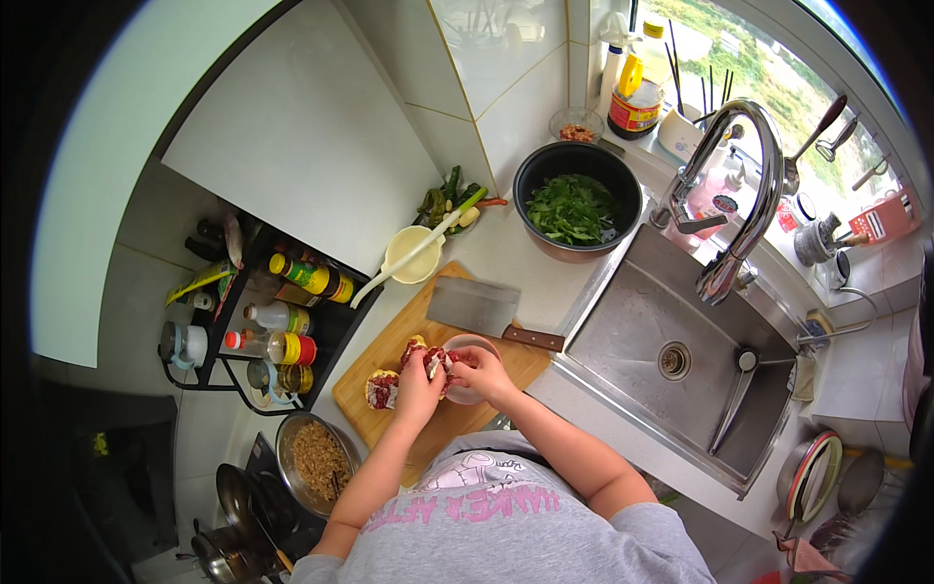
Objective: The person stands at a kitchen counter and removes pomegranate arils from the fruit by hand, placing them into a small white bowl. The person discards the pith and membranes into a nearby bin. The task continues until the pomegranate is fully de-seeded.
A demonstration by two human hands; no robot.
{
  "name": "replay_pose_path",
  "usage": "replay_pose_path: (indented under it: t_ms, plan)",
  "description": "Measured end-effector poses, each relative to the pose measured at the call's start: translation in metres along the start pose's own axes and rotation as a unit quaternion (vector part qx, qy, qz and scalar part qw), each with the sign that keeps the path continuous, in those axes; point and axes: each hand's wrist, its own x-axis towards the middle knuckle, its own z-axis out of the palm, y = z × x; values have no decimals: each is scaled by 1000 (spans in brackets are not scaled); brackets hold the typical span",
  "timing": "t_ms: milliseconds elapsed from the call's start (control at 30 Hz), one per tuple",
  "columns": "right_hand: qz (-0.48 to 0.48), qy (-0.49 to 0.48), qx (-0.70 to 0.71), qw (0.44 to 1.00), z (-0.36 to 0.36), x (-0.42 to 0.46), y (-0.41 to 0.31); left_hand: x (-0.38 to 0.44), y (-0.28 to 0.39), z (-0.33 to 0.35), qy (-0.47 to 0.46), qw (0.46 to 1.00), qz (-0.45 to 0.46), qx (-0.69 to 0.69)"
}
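My left hand [416, 394] holds a broken piece of pomegranate [438, 360] with red seeds and pale membrane. The fingers of my right hand [481, 374] close on the right side of the same piece. Under my right hand is a pink bowl [467, 396], its inside mostly hidden. Another pomegranate chunk [381, 390] lies on the wooden cutting board [365, 354] left of my left hand, and a further one [413, 344] shows just behind the fingers. A cleaver [473, 303] rests across the far part of the board, its wooden handle pointing right.
A pot of leafy greens [573, 208] stands behind the board beside the steel sink [620, 321] and its faucet [762, 146]. A scallion lies across a cream strainer bowl [411, 252]. At left are a bottle rack [241, 314] and a metal bowl of brown crumbly food [317, 460].
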Motion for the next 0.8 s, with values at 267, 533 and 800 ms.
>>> replay_pose_path:
  t_ms: [267,533,800]
  plan:
    - [-90,34,-115,989,-6,8,15,0,1,-1,-5,1000,-4,-24]
    - [3,-80,34,996,-17,3,2,6,-35,-8,-94,991,-31,-86]
    - [100,-106,137,980,-23,3,-16,14,-66,3,-117,942,-107,-297]
